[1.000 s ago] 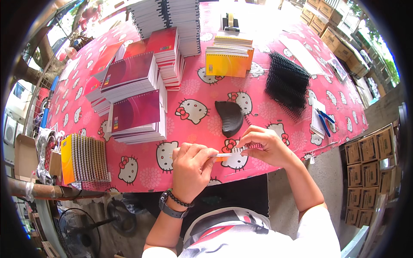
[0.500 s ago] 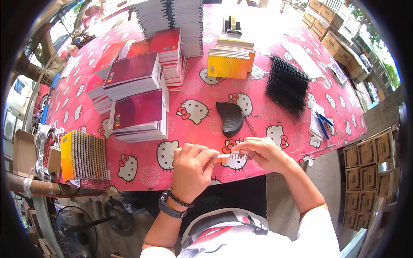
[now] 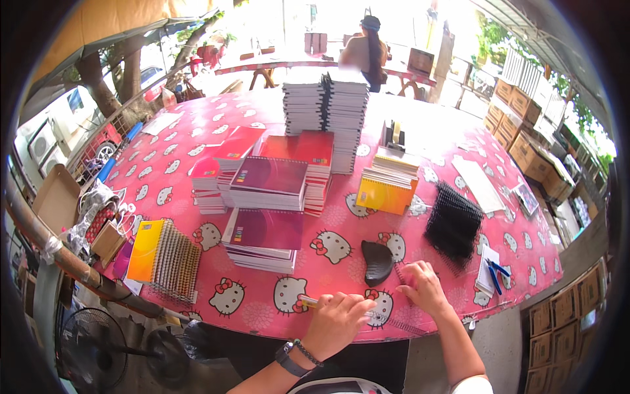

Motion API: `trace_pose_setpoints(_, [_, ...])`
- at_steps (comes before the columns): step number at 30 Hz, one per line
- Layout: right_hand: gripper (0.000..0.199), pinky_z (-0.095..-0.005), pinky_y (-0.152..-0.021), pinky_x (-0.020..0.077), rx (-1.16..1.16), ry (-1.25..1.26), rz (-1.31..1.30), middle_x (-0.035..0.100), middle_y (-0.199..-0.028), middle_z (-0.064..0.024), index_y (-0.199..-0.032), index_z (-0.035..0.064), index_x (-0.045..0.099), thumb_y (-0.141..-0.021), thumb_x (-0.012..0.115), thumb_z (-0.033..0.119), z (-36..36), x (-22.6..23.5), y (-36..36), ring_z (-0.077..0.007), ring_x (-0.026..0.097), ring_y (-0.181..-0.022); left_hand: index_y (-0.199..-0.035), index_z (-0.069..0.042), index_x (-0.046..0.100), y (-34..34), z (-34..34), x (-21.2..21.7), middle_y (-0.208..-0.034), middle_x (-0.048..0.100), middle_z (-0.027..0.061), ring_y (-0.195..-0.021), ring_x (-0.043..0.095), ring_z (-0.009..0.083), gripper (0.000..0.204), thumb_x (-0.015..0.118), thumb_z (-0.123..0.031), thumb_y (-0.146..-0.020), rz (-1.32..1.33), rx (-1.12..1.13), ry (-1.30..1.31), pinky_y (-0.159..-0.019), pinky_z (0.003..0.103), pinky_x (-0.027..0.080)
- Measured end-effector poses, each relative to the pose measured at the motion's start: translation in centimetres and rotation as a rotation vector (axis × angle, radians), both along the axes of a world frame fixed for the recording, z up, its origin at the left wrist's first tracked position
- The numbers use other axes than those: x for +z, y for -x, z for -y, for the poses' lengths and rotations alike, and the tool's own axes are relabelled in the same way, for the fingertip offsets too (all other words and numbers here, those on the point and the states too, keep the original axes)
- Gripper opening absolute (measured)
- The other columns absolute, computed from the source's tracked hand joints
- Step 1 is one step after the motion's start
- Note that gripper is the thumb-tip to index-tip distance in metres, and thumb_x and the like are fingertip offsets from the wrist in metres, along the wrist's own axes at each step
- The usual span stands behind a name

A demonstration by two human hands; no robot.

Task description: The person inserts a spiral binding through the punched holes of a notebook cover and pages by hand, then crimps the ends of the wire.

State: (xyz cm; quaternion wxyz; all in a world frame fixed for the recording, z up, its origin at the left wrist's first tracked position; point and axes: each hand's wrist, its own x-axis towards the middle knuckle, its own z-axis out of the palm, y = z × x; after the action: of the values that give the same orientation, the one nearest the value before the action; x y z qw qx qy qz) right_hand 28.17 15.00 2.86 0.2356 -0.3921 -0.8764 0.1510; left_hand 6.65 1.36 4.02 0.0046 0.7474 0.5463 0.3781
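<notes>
Near the table's front edge, my left hand (image 3: 338,323) is closed around a small notebook (image 3: 307,301), mostly covered by my fingers; a yellow end sticks out on the left. A thin spiral binding coil (image 3: 408,327) trails to the right from it, just above the tabletop. My right hand (image 3: 425,287) is off that coil, its fingers curved and apart beside another dark coil (image 3: 401,274) on the table. Left of those fingertips lies a black curved object (image 3: 377,262), its kind unclear. A heap of black spiral coils (image 3: 453,222) lies farther right.
Stacks of purple notebooks (image 3: 266,230), red notebooks (image 3: 315,148) and white-paged books (image 3: 348,108) stand left and back. Yellow notebooks (image 3: 387,189) and spiral-bound ones (image 3: 151,253) flank them. Blue-handled pliers (image 3: 496,274) lie right. A person (image 3: 371,49) stands beyond the pink-covered table (image 3: 262,320).
My right hand has let go of the notebook's coil and moved right and away toward the loose coil. The left hand still holds the notebook. The view has tilted up, bringing a person into sight.
</notes>
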Motion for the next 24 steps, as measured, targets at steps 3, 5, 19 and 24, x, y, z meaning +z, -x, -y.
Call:
trace_pose_setpoints(3, [0.041, -0.0395, -0.087, 0.0451, -0.118, 0.211, 0.027, 0.06, -0.104, -0.0121, -0.105, 0.0061, 0.059, -0.068, 0.076, 0.013, -2.1, -1.5, -1.3, -0.0312, 0.054, -0.103, -0.107, -0.025, 0.061, 0.0, 0.0, -0.7, -0.096, 0.056, -0.0069, -0.086, 0.054, 0.0133, 0.034, 0.073, -0.024, -0.075, -0.111, 0.011, -0.016, -0.079, 0.033, 0.035])
trace_pose_setpoints(5, [0.047, -0.0417, -0.091, 0.0428, -0.166, 0.145, 0.073, 0.057, -0.112, -0.0126, -0.109, 0.0072, 0.058, -0.067, 0.075, 0.013, -2.7, -1.4, -1.3, -0.0321, 0.051, -0.11, -0.111, -0.025, 0.06, 0.1, -0.2, -1.4, -0.096, 0.057, -0.0056, -0.086, 0.054, 0.0137, 0.037, 0.072, -0.026, -0.076, -0.165, -0.008, -0.043, -0.078, 0.034, 0.034])
trace_pose_setpoints(19, [0.08, -0.0504, -0.107, 0.0313, 0.343, 0.198, 0.364, 0.028, -0.147, -0.0174, -0.132, 0.0173, 0.049, -0.061, 0.082, 0.035, -4.1, 2.2, 5.6, -0.0421, 0.029, -0.131, -0.095, -0.021, 0.06, 0.1, 0.6, 0.3, -0.102, 0.06, -0.0068, -0.09, 0.055, 0.0141, 0.014, 0.065, -0.027, -0.083, -0.087, -0.028, 0.072, -0.081, 0.036, 0.034])
trace_pose_setpoints(24, [0.075, -0.0494, -0.101, 0.0383, 0.37, 0.07, 0.363, 0.035, -0.142, -0.0218, -0.127, 0.0199, 0.055, -0.059, 0.081, 0.039, -4.3, 1.9, 5.4, -0.0418, 0.037, -0.125, -0.097, -0.02, 0.062, 0.3, 0.2, -0.1, -0.101, 0.061, -0.0053, -0.091, 0.056, 0.014, 0.017, 0.063, -0.031, -0.085, -0.192, -0.027, 0.113, -0.084, 0.038, 0.033])
